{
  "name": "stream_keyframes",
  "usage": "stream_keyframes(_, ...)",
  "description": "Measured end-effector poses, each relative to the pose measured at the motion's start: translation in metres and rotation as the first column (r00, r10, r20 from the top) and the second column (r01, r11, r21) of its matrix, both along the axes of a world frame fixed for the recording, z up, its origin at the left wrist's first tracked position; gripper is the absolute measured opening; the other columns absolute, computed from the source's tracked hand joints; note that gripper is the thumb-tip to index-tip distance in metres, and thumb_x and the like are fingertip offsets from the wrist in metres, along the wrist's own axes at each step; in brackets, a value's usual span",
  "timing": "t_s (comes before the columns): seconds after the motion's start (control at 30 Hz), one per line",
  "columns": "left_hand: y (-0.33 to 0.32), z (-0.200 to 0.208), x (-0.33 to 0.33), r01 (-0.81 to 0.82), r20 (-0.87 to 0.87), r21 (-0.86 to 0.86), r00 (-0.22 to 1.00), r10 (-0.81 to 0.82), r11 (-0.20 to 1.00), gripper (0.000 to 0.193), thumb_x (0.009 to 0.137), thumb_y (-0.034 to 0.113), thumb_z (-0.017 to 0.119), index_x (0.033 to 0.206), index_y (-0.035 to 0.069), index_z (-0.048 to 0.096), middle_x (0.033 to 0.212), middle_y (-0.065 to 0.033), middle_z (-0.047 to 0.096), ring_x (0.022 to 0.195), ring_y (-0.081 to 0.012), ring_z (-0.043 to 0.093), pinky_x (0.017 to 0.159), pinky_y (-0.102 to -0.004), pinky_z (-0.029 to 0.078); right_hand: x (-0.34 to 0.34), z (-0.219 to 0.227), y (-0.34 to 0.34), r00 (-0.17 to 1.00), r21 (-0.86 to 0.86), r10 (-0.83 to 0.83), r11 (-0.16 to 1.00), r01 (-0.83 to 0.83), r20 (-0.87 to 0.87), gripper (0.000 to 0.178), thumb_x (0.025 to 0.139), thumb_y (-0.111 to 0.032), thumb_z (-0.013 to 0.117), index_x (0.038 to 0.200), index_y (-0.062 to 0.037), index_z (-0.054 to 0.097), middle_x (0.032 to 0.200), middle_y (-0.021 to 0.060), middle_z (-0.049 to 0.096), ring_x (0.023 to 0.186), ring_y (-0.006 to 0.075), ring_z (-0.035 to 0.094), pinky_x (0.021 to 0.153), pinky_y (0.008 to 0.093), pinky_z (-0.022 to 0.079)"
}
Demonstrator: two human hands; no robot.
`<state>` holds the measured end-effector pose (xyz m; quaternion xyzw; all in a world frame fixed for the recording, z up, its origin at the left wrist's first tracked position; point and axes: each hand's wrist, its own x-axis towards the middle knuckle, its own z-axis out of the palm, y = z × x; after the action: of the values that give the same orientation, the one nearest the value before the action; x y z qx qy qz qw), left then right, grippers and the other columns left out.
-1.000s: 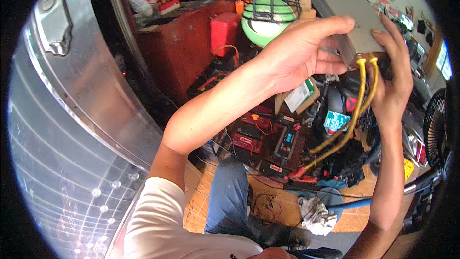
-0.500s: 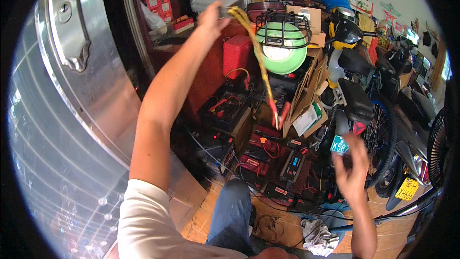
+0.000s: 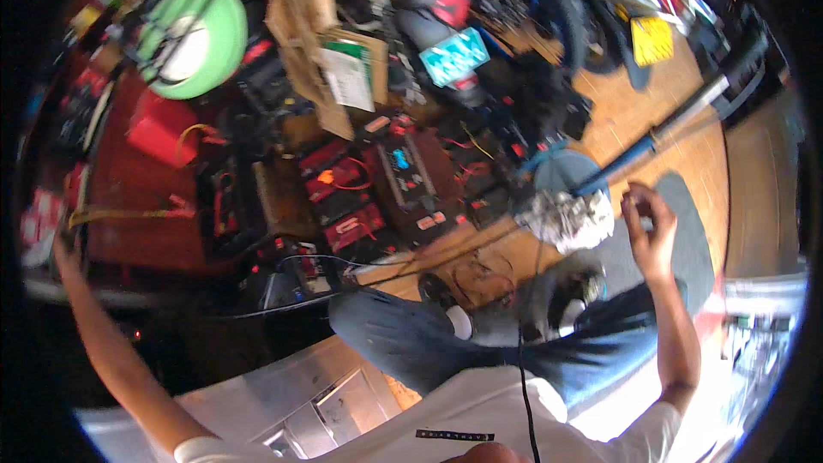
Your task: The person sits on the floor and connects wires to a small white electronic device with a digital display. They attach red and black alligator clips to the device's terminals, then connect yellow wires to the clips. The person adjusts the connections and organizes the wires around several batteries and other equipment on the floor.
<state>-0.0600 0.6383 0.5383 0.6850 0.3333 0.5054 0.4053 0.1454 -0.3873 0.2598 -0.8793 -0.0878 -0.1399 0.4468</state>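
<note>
Just past my jeans [image 3: 394, 330], my right hand [image 3: 653, 231] hung near a crumpled cloth [image 3: 570, 221], its fingers loosely curled around a small gap. My left hand [image 3: 65, 247] was stretched far out to my left, too blurred for me to tell what those fingers held. Yellow cables [image 3: 124, 214] ran from it toward red clamps [image 3: 180, 207], across a dark red cabinet [image 3: 146, 249]. Beyond stood a red bin [image 3: 161, 131], then a green basin [image 3: 226, 39].

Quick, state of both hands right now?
Left hand: blurred at the picture's edge, where the yellow cable ends; its grip cannot be told.
Right hand: open, fingers loosely curled, nothing visible in it.
</note>
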Motion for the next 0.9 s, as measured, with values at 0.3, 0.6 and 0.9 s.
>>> stream_keyframes(0.3, 0.019, -0.014, -0.003, -0.18, -0.382, 0.194, 0.892, 0.243, 0.964, 0.067, 0.085, 0.048, 0.061, 0.134, 0.004, 0.046, 0.135, -0.0151, 0.047, 0.124, -0.0311, 0.045, 0.103, -0.0447, 0.04, 0.002, -0.021, -0.031, 0.986, 0.179, -0.035, 0.982, 0.064, -0.161, 0.024, 0.092, -0.008, 0.063, 0.115, 0.0001, 0.061, 0.089, 0.0057, 0.067, 0.078, 0.0092, 0.062, 0.069, 0.0243, 0.05)
stream_keyframes(0.6, 0.007, -0.016, -0.012, -0.19, -0.537, 0.339, 0.765, 0.355, 0.921, 0.081, 0.081, 0.058, 0.061, 0.137, 0.003, 0.044, 0.14, -0.0166, 0.045, 0.127, -0.0329, 0.044, 0.106, -0.045, 0.037, -0.007, -0.043, -0.052, 0.97, 0.092, -0.028, 0.994, 0.051, -0.241, 0.022, 0.092, -0.007, 0.064, 0.113, 0.0003, 0.062, 0.084, 0.0044, 0.067, 0.076, 0.0082, 0.061, 0.069, 0.0248, 0.05)
stream_keyframes(0.9, 0.007, -0.021, -0.026, -0.183, -0.588, 0.424, 0.689, 0.424, 0.887, 0.094, 0.078, 0.068, 0.061, 0.141, 0.001, 0.041, 0.144, -0.018, 0.043, 0.129, -0.0346, 0.043, 0.109, -0.0454, 0.034, 0.024, -0.169, -0.085, 0.895, -0.443, -0.037, 0.878, -0.184, -0.444, 0.019, 0.081, -0.025, 0.064, 0.09, -0.0084, 0.068, 0.086, 0.0167, 0.069, 0.079, 0.0348, 0.067, 0.069, 0.0433, 0.053)
